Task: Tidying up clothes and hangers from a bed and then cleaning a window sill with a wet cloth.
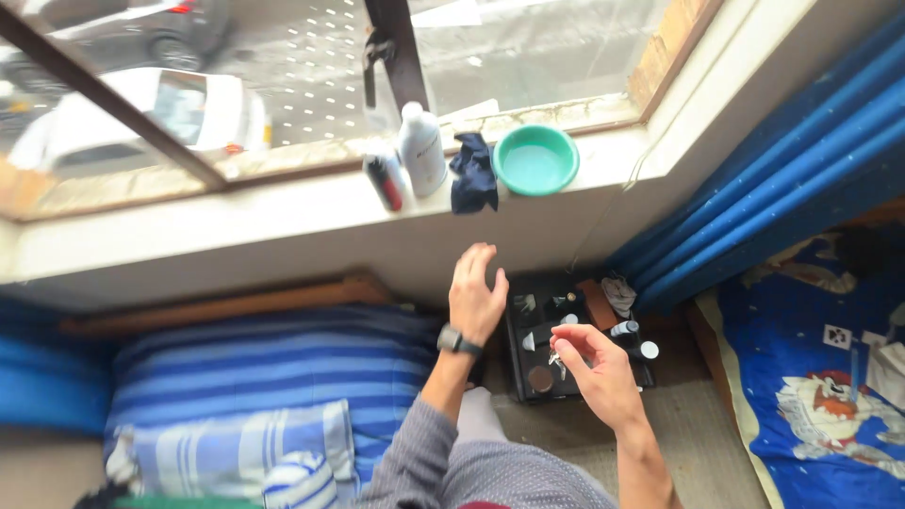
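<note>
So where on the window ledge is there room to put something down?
The windowsill is bare along its left stretch, from the left edge up to the small dark can. It is crowded from there on: the can, white bottle, dark cloth and green bowl sit close together. Right of the bowl, a short bare strip runs to the corner.

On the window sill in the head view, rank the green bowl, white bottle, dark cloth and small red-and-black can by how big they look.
1. green bowl
2. white bottle and dark cloth: look about alike, so I won't rank them
3. red-and-black can

All stand at a similar distance on the sill, so nearness hardly skews this.
</note>
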